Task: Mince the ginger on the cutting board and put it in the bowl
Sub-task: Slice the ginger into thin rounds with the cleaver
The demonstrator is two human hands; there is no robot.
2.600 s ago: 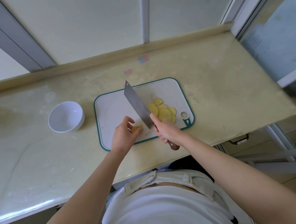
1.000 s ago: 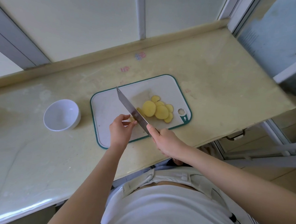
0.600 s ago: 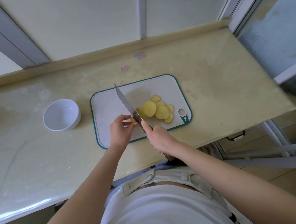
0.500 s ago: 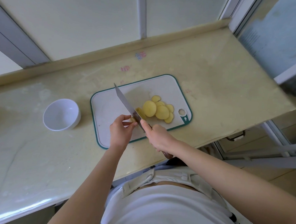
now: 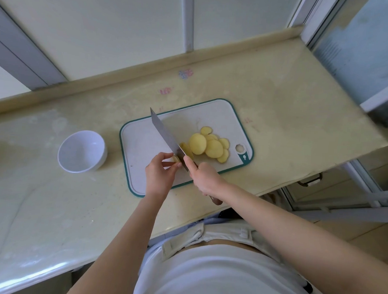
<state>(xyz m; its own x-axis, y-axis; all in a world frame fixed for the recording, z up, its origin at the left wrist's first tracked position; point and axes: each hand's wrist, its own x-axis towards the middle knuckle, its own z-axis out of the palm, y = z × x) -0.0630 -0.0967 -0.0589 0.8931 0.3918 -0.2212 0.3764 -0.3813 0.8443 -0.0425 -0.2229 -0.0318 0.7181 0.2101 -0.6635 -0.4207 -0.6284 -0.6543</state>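
Note:
A white cutting board with a teal rim lies on the counter. Several round yellow ginger slices are piled on its right half. My left hand pinches a small ginger stub at the board's near middle, fingers curled. My right hand grips the handle of a cleaver, forefinger along the blade. The blade stands edge-down against the right side of the stub, tip pointing away and left. A white bowl stands left of the board, with nothing in it.
The beige stone counter ends at a raised back ledge and windows. Its right end drops off near a glass door. The counter's front edge runs just below the board, right against my body.
The cleaver has kept slicing beside the stub, with the blade shifting slightly left. A fresh slice leans by the pile. My left hand stays on the stub.

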